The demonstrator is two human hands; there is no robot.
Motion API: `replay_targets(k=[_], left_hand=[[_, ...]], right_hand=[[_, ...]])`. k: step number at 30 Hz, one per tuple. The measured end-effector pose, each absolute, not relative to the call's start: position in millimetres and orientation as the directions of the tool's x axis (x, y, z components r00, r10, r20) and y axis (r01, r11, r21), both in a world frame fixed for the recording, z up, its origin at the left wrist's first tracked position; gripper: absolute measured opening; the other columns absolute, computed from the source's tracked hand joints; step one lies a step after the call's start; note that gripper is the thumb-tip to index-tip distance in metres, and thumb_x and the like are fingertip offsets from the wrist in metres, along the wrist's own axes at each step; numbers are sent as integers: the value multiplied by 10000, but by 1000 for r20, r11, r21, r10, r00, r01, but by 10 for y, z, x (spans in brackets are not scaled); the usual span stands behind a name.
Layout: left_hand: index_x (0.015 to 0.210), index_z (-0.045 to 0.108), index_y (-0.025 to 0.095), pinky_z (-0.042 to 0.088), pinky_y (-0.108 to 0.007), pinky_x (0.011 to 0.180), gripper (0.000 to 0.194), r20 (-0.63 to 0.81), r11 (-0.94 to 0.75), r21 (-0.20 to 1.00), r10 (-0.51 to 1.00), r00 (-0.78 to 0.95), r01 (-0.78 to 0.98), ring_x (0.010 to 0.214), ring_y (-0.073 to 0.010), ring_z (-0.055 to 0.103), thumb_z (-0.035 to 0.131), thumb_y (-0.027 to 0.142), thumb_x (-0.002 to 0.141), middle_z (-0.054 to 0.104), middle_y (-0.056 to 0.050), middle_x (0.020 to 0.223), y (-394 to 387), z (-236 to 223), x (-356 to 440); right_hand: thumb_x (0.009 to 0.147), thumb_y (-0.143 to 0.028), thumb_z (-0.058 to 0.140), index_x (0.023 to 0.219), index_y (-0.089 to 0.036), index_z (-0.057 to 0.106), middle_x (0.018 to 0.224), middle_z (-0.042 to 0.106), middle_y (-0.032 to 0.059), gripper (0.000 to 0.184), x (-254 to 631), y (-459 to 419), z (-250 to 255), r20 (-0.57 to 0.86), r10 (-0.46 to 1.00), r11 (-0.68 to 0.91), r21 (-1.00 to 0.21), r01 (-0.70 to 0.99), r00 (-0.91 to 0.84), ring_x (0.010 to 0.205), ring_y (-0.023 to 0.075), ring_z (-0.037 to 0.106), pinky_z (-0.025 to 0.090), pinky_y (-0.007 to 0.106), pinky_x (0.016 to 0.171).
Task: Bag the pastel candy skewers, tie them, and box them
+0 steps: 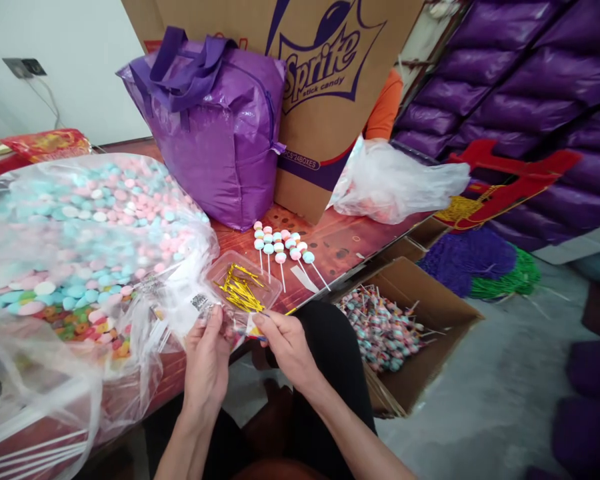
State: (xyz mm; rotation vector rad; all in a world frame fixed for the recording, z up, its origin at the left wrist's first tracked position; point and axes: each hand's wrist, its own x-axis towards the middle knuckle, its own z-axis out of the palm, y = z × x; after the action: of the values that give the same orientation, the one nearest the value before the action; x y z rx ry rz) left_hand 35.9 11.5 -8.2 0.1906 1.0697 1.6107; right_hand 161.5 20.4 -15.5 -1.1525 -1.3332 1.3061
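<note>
Centrally, over the near edge of a red-brown patterned desk [353, 241], small clear plastic wrapper [253, 327] with a white and coloured printed part, stretched between two bare hands; contents too blurred to tell. Left hand [209, 351]: thumb and fingers pinched on the wrapper's left end. Right hand [287, 341]: thumb and forefinger pinched on its right end, at the white part. Just beyond both hands, shallow clear plastic tray [276, 291] with a loose heap of gold metallic twist ties [241, 287]. Next to the tray, lying side by side on the desk, pink, blue and white candies on white sticks [280, 257], with a narrow white paper strip [304, 279] nearby. To the left, large transparent plastic bag [203, 230] full of pastel pink, blue and white candies [97, 217]; in front of it, red, green and orange ring-shaped candies [70, 327] under clear film. Behind, upright shiny purple zippered bag [220, 143], touching or nearly touching a brown cardboard carton [300, 190] lettered "Sprite stick candy". To the right, below desk level, open brown cardboard box [447, 303] with many candies on sticks piled inside.
</note>
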Motion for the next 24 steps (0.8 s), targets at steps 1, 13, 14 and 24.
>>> replay_targets(k=[1, 13, 14, 24], left_hand=[[726, 666, 151, 454, -174, 531, 312, -410, 55, 715, 840, -354, -697, 538, -50, 519, 914, 291, 598, 630, 41, 670, 122, -81, 349], [784, 722, 167, 458, -155, 571, 304, -303, -66, 770, 838, -454, -635, 673, -75, 599, 917, 299, 593, 680, 14, 778, 234, -51, 488], [785, 720, 163, 457, -155, 571, 312, -303, -71, 771, 833, -463, -633, 665, -72, 590, 919, 300, 588, 675, 15, 773, 262, -62, 478], [821, 694, 151, 451, -173, 608, 356, -392, -63, 737, 771, -502, -673, 634, -51, 583, 904, 348, 612, 665, 36, 760, 478, -167, 413]], right_hand=[[932, -502, 528, 584, -195, 448, 568, 401, -34, 471, 1641, 214, -158, 2, 988, 7, -999, 33, -157, 542, 103, 411, 395, 225, 527], [915, -619, 509, 506, -179, 508, 443, 424, -34, 601, 1947, 391, -158, -53, 993, -42, -994, 100, -109, 435, 87, 363, 296, 227, 447], [928, -602, 497, 516, -177, 533, 438, 433, -33, 593, 2002, 429, -156, -40, 997, -31, -992, 124, -73, 435, 92, 382, 312, 230, 463], [864, -237, 622, 870, -180, 682, 897, 694, 99, 83, 2736, 1233, -334, 178, 965, -116, -376, 919, 194, 798, 222, 612, 334, 284, 618]])
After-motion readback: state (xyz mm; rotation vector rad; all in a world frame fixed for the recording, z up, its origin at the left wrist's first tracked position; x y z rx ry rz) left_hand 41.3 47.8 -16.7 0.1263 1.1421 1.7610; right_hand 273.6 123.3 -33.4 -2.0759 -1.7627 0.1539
